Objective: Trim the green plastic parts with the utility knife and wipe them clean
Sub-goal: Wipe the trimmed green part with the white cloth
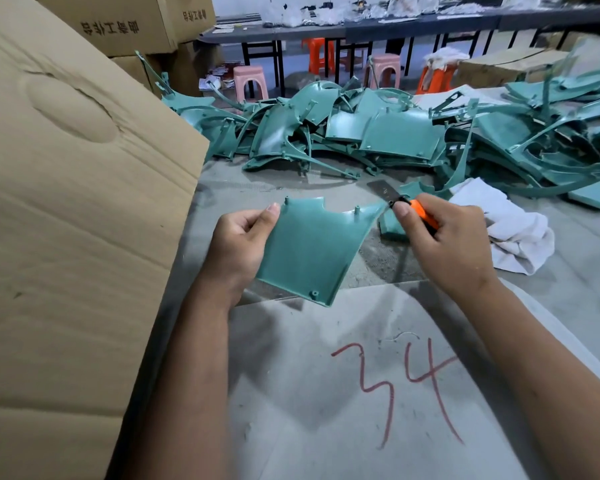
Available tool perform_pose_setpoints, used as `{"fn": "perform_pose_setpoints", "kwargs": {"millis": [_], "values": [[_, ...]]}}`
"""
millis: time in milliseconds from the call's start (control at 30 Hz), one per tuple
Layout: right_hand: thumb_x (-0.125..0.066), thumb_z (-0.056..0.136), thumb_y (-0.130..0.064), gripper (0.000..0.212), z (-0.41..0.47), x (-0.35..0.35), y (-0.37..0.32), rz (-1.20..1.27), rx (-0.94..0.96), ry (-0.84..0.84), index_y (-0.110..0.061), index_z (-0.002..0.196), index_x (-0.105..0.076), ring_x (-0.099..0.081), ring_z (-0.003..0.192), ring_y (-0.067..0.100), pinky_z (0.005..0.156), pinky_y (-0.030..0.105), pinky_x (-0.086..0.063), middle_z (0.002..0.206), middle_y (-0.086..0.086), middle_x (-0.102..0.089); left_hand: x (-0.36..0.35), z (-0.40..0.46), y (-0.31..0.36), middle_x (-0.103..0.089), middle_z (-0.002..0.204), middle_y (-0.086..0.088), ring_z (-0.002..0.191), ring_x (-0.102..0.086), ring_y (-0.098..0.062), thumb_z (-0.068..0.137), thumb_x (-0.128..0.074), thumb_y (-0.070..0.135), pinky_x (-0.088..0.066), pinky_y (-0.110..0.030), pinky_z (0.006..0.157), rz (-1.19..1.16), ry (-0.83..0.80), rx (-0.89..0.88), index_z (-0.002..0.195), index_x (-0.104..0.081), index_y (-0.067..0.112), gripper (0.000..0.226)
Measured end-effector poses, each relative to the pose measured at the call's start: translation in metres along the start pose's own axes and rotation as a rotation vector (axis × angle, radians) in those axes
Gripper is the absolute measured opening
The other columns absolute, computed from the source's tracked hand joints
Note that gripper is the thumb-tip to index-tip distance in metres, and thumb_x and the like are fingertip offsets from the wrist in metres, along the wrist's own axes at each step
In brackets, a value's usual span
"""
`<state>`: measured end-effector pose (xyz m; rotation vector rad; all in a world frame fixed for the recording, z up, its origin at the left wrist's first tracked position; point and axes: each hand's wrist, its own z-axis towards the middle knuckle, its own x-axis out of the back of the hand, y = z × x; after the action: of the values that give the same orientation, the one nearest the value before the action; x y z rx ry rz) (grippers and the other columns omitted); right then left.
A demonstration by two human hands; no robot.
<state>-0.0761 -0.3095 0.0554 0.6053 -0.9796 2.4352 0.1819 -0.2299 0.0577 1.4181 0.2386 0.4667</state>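
Grey dusty surface: flat green plastic panel held above it, left hand gripping its left edge, thumb on top. Right hand clenches orange utility knife, blade extended, by the panel's top-right corner.

Both hands are raised, left hand pinching with thumb up, right hand curled tight.

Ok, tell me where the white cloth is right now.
In the head view the white cloth lies on the table right of the right hand, just before the pile of green parts.
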Motion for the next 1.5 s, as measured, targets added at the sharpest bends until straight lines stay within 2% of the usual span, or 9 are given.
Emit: {"fn": "perform_pose_setpoints", "kwargs": {"millis": [233,400,533,633,733,1033,1100,1333,1500], "values": [[-0.048,0.101,-0.056,0.053,0.006,0.008,0.025,-0.407,-0.366,0.175,-0.014,0.069,-0.048,-0.045,0.055,0.031,0.053,0.033,-0.024,0.058,0.005,-0.051,0.012,-0.004,0.011,-0.077,0.080,-0.001,0.067,-0.066,-0.011,0.096,-0.063,0.037,-0.049,-0.024,0.060,-0.126,-0.004,0.075,0.082,-0.082,0.023,0.027],[-0.060,0.099,-0.044,0.033,0.004,-0.003,0.012,-0.555,-0.278,-0.034,-0.016,0.084,-0.066,-0.046,0.065,0.031,0.061,0.035,-0.037,0.068,0.005,-0.055,0.010,0.001,0.014,-0.077,0.080,0.006,0.074,-0.071,-0.012,0.098,-0.064,0.030,-0.052,-0.025,0.059,-0.279,0.228,0.189,0.079,-0.079,0.016,0.028],[-0.059,0.097,-0.058,0.039,-0.003,-0.009,-0.006,-0.246,-0.057,-0.258,-0.024,0.109,-0.072,-0.056,0.092,0.016,0.079,0.035,-0.048,0.098,-0.004,-0.065,0.011,0.004,0.015,-0.076,0.080,0.011,0.073,-0.070,-0.008,0.096,-0.066,0.030,-0.049,-0.022,0.057,-0.370,0.359,0.183,0.082,-0.076,0.019,0.020],[-0.057,0.097,-0.055,0.042,-0.001,-0.012,-0.006,-0.291,-0.040,-0.096,-0.019,0.108,-0.075,-0.051,0.100,0.019,0.083,0.036,-0.042,0.099,-0.001,-0.068,0.003,0.000,0.018,-0.079,0.089,0.006,0.079,-0.074,-0.010,0.093,-0.069,0.029,-0.054,-0.026,0.066,-0.359,0.310,0.180,0.085,-0.077,0.019,0.015],[-0.069,0.092,-0.041,0.028,0.007,-0.001,0.010,-0.499,-0.226,0.165,-0.018,0.108,-0.076,-0.047,0.113,0.033,0.090,0.044,-0.041,0.108,0.008,-0.068,-0.019,-0.005,0.018,-0.076,0.074,0.006,0.064,-0.071,-0.007,0.090,-0.070,0.018,-0.050,-0.018,0.052,-0.331,0.245,0.180,0.071,-0.074,0.019,0.019],[-0.080,0.078,-0.036,0.063,0.008,0.012,0.030,-0.665,-0.559,0.107,-0.028,0.135,-0.055,-0.026,0.142,0.043,0.112,0.059,-0.024,0.146,0.014,-0.041,-0.085,-0.019,0.012,-0.077,0.096,0.002,0.083,-0.073,-0.016,0.089,-0.063,0.000,-0.056,-0.028,0.064,-0.268,0.049,0.161,0.098,-0.065,0.016,0.019],[-0.079,0.080,-0.035,0.068,0.008,0.012,0.031,-0.674,-0.629,0.025,-0.027,0.141,-0.049,-0.026,0.142,0.045,0.112,0.059,-0.027,0.149,0.015,-0.039,-0.087,-0.020,0.010,-0.077,0.100,0.003,0.092,-0.073,-0.021,0.088,-0.061,-0.002,-0.059,-0.038,0.074,-0.232,0.027,0.165,0.107,-0.064,0.016,0.026],[-0.072,0.083,-0.002,0.053,0.008,0.012,0.033,-0.506,-0.545,0.003,-0.023,0.130,-0.062,-0.044,0.121,0.039,0.100,0.045,-0.043,0.134,0.012,-0.049,-0.094,-0.024,0.011,-0.071,0.102,0.003,0.074,-0.069,-0.009,0.092,-0.055,-0.007,-0.057,-0.031,0.052,-0.223,-0.048,0.152,0.113,-0.058,0.013,0.030],[-0.054,0.077,0.011,0.044,0.008,0.019,0.026,-0.161,-0.312,0.353,-0.012,0.110,-0.074,-0.054,0.110,0.026,0.091,0.024,-0.043,0.113,0.010,-0.059,-0.093,-0.022,0.012,-0.071,0.099,0.010,0.079,-0.069,-0.013,0.094,-0.052,-0.008,-0.056,-0.030,0.052,-0.279,-0.032,0.172,0.114,-0.058,0.018,0.033]]}}
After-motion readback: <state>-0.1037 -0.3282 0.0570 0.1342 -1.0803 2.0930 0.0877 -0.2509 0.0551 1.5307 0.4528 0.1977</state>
